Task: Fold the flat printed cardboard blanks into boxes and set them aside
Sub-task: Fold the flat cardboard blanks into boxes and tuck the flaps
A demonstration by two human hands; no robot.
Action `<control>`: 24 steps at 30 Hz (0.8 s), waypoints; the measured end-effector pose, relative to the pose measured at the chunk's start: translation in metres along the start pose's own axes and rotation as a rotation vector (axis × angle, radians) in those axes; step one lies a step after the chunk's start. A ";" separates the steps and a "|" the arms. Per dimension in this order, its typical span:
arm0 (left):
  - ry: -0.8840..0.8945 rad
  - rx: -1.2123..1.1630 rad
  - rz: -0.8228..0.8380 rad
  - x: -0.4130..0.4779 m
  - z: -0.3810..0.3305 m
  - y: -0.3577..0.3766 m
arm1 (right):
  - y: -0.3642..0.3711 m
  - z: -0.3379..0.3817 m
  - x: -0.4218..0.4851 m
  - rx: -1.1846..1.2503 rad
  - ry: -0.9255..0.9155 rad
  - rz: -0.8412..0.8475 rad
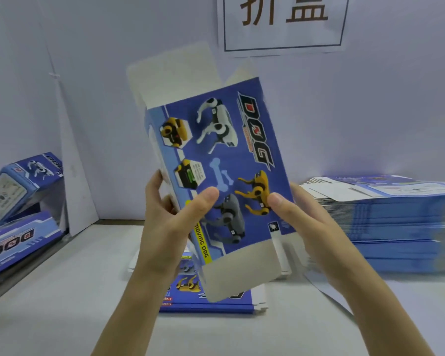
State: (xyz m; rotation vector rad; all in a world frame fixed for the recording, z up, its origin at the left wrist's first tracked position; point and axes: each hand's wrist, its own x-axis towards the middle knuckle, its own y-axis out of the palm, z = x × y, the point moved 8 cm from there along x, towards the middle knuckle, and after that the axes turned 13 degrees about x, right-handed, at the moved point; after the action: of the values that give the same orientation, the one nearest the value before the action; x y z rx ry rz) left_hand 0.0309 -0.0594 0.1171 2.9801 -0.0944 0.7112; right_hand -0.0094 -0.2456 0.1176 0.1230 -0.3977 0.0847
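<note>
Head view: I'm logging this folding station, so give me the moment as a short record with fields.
held: blank, partly opened, end flaps unfolded
left hand: grips blank's lower left edge, thumb on print
right hand: grips lower right edge, thumb on print
stack: flat blanks, on table at right
folded boxes: at left, one tilted on another
spare blank: flat on table under the hands

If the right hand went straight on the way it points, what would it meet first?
The half-opened box it grips: the right hand points up and leftward, thumb on the printed face, so it would likely press into that panel. Depth beyond is unclear.
</note>
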 end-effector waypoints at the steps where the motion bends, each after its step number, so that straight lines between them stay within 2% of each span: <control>1: 0.005 0.011 -0.002 0.001 0.000 0.000 | 0.004 0.002 -0.001 0.017 -0.008 0.033; 7: -0.026 -0.039 0.220 -0.001 0.005 0.010 | 0.002 0.001 0.000 -0.014 -0.023 -0.042; 10: -0.114 -0.097 0.186 0.001 0.014 0.009 | 0.004 0.005 -0.003 0.103 -0.033 0.004; 15: -0.176 -0.188 0.242 -0.001 0.022 0.012 | 0.004 0.004 -0.004 -0.110 -0.056 -0.033; 20: -0.156 -0.153 0.192 0.001 0.021 0.012 | 0.006 -0.003 -0.002 -0.052 0.029 0.005; 24: -0.201 -0.188 0.198 -0.001 0.021 0.009 | -0.001 -0.004 -0.002 -0.187 0.050 -0.051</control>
State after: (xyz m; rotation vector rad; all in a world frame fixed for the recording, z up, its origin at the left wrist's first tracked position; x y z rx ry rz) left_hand 0.0385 -0.0705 0.0982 2.8758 -0.4480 0.3902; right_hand -0.0095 -0.2461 0.1128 -0.0536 -0.3501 -0.0004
